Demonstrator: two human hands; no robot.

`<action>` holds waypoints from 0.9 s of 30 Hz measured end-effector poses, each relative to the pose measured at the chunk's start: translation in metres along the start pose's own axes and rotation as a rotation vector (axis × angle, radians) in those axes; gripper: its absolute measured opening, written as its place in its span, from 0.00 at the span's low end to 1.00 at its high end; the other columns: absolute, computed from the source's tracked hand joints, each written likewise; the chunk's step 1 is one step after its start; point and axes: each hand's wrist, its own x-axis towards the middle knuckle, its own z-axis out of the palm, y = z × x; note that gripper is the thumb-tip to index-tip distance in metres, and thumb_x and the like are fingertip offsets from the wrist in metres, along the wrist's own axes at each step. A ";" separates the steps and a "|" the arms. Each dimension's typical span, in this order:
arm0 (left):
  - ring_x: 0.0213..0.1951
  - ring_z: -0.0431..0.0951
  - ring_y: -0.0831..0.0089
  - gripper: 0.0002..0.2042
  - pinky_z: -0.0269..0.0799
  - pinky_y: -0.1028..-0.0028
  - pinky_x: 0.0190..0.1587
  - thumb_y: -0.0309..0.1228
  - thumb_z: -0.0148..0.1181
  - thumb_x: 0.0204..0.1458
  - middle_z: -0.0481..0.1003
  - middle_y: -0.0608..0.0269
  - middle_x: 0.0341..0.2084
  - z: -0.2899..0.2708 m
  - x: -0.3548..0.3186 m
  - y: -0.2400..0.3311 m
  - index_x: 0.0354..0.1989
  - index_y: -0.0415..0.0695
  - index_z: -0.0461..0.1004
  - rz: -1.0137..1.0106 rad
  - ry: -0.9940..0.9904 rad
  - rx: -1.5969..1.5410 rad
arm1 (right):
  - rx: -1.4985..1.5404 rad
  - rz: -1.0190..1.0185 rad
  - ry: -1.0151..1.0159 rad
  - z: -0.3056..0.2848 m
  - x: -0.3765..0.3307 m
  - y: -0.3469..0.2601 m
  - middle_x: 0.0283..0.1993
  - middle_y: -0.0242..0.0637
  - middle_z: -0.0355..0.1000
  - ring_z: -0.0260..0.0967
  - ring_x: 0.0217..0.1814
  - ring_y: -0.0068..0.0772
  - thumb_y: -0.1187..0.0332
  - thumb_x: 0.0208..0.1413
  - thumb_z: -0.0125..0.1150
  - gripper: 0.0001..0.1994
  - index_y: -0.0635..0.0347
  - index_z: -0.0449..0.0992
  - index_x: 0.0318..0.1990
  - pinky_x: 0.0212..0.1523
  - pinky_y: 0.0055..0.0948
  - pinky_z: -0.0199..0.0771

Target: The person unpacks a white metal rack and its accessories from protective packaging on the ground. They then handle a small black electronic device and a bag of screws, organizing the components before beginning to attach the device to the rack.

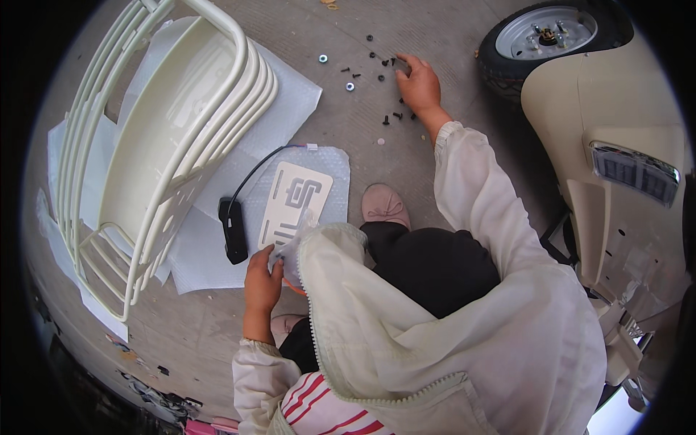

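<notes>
My right hand (420, 87) reaches down to the floor, thumb and index finger apart. Its fingertips are beside a small black screw (394, 61), and I see nothing in its grasp. Several more black screws (386, 119) and black nuts (380, 77) lie scattered around it, along with two silver flanged nuts (349, 86). Low on the left, my left hand (262, 286) pinches the edge of a clear plastic bag (291, 254); the jacket partly hides the bag. Beyond that hand lies a flat cream plate (299, 196) with cut-out shapes.
A cream metal basket (156, 130) with tubular rails lies at left on white foam wrap (196, 254). Near it is a black device (233, 230) with a cable and white connector (312, 147). A wheel (547, 36) and beige vehicle body (616, 109) stand at right.
</notes>
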 end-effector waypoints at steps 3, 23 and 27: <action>0.51 0.72 0.50 0.19 0.68 0.61 0.54 0.29 0.59 0.53 0.73 0.47 0.48 -0.001 -0.001 0.000 0.53 0.40 0.71 -0.004 0.006 -0.002 | -0.110 -0.043 -0.017 0.000 -0.006 -0.007 0.41 0.36 0.72 0.73 0.41 0.41 0.64 0.54 0.59 0.19 0.39 0.74 0.55 0.39 0.40 0.75; 0.51 0.72 0.50 0.19 0.68 0.61 0.54 0.29 0.59 0.53 0.73 0.47 0.48 0.004 0.002 -0.007 0.54 0.40 0.71 0.016 -0.016 -0.043 | -0.022 -0.342 -0.089 0.023 -0.015 -0.044 0.42 0.32 0.74 0.74 0.37 0.44 0.64 0.53 0.58 0.10 0.45 0.77 0.43 0.35 0.41 0.75; 0.51 0.72 0.50 0.19 0.68 0.61 0.54 0.29 0.59 0.53 0.73 0.48 0.48 0.005 0.001 -0.007 0.53 0.40 0.71 0.022 -0.006 -0.049 | -0.082 -0.308 -0.095 0.032 -0.018 -0.053 0.42 0.32 0.75 0.75 0.35 0.44 0.63 0.53 0.59 0.06 0.48 0.76 0.38 0.33 0.42 0.74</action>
